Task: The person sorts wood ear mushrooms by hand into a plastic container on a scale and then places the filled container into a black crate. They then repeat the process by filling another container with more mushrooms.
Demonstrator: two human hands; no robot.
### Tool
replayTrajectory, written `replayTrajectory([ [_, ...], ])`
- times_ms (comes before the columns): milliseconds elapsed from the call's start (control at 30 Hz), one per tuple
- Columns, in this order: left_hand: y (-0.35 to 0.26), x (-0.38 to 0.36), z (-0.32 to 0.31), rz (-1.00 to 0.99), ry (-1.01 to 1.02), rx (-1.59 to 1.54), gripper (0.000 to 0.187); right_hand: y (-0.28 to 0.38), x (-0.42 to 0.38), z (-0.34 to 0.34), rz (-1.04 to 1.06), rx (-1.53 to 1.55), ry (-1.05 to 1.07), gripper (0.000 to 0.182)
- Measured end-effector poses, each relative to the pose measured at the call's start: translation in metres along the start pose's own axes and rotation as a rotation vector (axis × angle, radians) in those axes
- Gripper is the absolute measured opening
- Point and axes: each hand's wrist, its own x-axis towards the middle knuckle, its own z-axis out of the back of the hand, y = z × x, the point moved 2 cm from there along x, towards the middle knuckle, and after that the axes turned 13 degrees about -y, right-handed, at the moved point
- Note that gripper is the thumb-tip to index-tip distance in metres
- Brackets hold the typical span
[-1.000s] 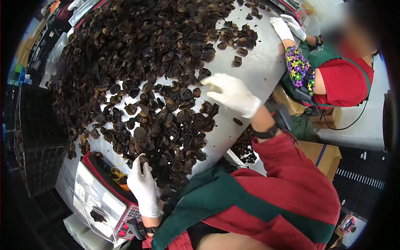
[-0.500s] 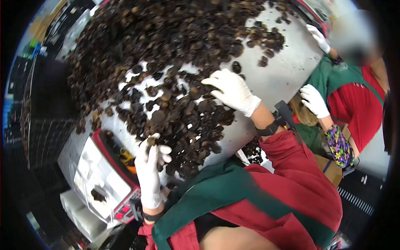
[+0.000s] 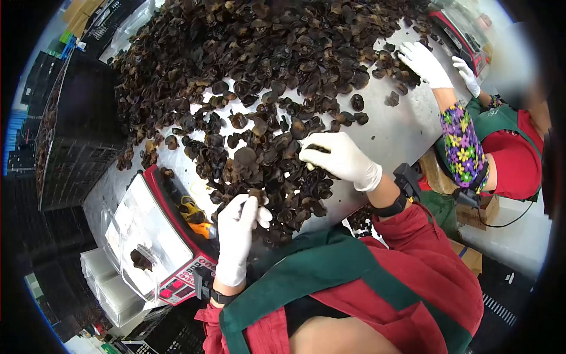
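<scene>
Dark brown, curled wood ear mushrooms point(image 3: 244, 156) lie loosely spread on the metal table before me. My left hand point(image 3: 236, 233), in a white glove, is over the near left side of this spread. Its thumb and fingers pinch a brownish wood ear mushroom point(image 3: 257, 194). To the right, my right hand point(image 3: 345, 159), also gloved in white, reaches down to the mushrooms' right edge. Its thumb and fingers are curled with a gap between the tips, and I make out no piece held there. A single wood ear piece point(image 3: 140, 259) rests on the scale's white platform.
A red and white scale point(image 3: 150, 227) stands at my left, with yellow-and-orange-handled scissors point(image 3: 197, 221) beside it. Black crates point(image 3: 79, 130) are stacked at the far left. A large mushroom heap point(image 3: 247, 47) fills the table's back. A co-worker's gloved hand point(image 3: 424, 64) works at the right.
My right hand has moved lower and nearer my left hand. My left hand has shifted right, still pinching a piece. The co-worker's near hand has reached to the heap. The view has shifted slightly.
</scene>
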Motion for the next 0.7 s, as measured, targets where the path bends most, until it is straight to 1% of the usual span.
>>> replayTrajectory([
  [67,0.008,-0.001,-0.006,-0.053,0.001,-0.037,0.016,-0.002,-0.001,-0.004,-0.092,0.023,-0.017,0.015],
  [100,0.011,0.000,-0.006,-0.088,0.013,0.033,0.016,-0.003,0.000,-0.003,-0.090,0.020,-0.020,0.015],
  [133,0.013,0.000,-0.006,-0.091,0.016,0.030,0.016,-0.005,0.001,-0.001,-0.104,0.019,-0.059,0.015],
  [200,0.012,0.001,-0.006,-0.240,-0.009,0.113,0.018,-0.007,0.006,0.004,-0.115,0.011,-0.102,0.015],
  [233,0.015,0.003,-0.004,-0.267,-0.019,0.147,0.023,-0.006,0.009,0.005,0.003,-0.050,-0.083,0.018],
  [267,0.013,0.004,-0.004,-0.270,-0.016,0.144,0.023,-0.005,0.013,0.007,0.120,-0.111,-0.063,0.021],
  [300,0.008,0.005,-0.003,-0.336,-0.033,0.251,0.026,-0.007,0.022,0.010,0.327,-0.242,-0.022,0.028],
  [333,0.006,0.005,-0.003,-0.400,-0.050,0.359,0.029,-0.009,0.034,0.010,0.365,-0.258,-0.003,0.033],
  [367,0.009,0.008,-0.002,-0.460,-0.066,0.421,0.035,-0.012,0.048,0.007,0.396,-0.338,-0.039,0.036],
  [400,0.011,0.009,-0.002,-0.461,-0.066,0.419,0.035,-0.014,0.063,0.002,0.428,-0.418,-0.075,0.039],
  [467,0.011,0.010,-0.003,-0.599,-0.122,0.580,0.039,-0.016,0.088,-0.014,0.389,-0.489,-0.096,0.046],
  [500,0.006,0.008,-0.005,-0.599,-0.125,0.579,0.039,-0.012,0.099,-0.026,0.376,-0.516,-0.026,0.052],
  [533,-0.001,0.006,-0.007,-0.536,-0.130,0.646,0.042,-0.013,0.107,-0.040,0.396,-0.470,0.042,0.049],
  [567,-0.006,0.006,-0.007,-0.474,-0.134,0.713,0.046,-0.013,0.106,-0.053,0.455,-0.539,0.087,0.041],
  [600,-0.006,0.008,-0.006,-0.481,-0.138,0.711,0.046,-0.012,0.101,-0.065,0.514,-0.611,0.129,0.034],
  [667,-0.006,0.013,-0.003,-0.492,-0.181,0.601,0.051,-0.019,0.091,-0.079,0.619,-0.441,0.172,0.018],
  [700,-0.010,0.017,-0.002,-0.525,-0.200,0.590,0.052,-0.011,0.084,-0.077,0.439,-0.366,0.207,0.010],
])
